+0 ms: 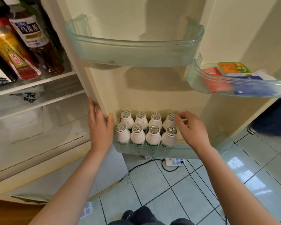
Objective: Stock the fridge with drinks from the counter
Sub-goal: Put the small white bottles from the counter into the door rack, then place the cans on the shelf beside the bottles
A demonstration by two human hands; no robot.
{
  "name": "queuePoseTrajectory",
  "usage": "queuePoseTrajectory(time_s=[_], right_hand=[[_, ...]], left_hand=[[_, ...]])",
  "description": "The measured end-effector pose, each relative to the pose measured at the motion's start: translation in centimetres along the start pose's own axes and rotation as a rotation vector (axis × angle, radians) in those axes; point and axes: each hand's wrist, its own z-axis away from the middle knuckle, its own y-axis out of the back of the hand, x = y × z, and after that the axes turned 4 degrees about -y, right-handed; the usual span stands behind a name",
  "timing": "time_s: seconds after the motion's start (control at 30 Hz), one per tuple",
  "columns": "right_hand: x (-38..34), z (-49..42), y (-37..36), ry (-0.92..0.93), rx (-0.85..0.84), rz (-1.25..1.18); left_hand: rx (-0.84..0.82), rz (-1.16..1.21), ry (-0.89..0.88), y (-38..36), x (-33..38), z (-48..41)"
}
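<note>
While our left grip (101,127) is clasping the fridge door (144,95), our relaxed right grip (191,129) is touching the adjacent bottle (169,123).

bright, even light | glare on floor tiles (243,166) | fisheye-bent edges
</note>
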Motion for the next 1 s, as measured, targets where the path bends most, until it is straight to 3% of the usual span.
queuePoseTrajectory(time_s=[0.1, 0.17, 0.5, 0.7, 0.83, 1.0], right_hand=[[-2.6, 1.1, 0.1, 0.175, 0.240, -0.053], [-4.8, 1.9, -0.2, 0.282, 0.267, -0.122], [-14.5, 4.7, -8.9, 0.692, -0.235, -0.233], [-20.2, 5.4, -15.2, 0.710, -0.516, -0.208], [-25.5, 5.4, -19.4, 0.692, -0.602, -0.225], [-33.1, 4.7, -23.8, 0.756, -0.610, -0.214]], left_hand=[[-0.079, 0.063, -0.005, 1.4, -0.3, 0.0], [-0.084, 0.090, 0.068, 2.7, -0.6, 0.9], [0.125, 0.101, 0.363, 13.0, -3.9, 4.4], [0.345, 0.099, 0.509, 20.9, -7.8, 5.7], [0.437, 0.062, 0.526, 25.8, -10.5, 4.5], [0.586, -0.080, 0.414, 32.7, -13.1, 0.8]])
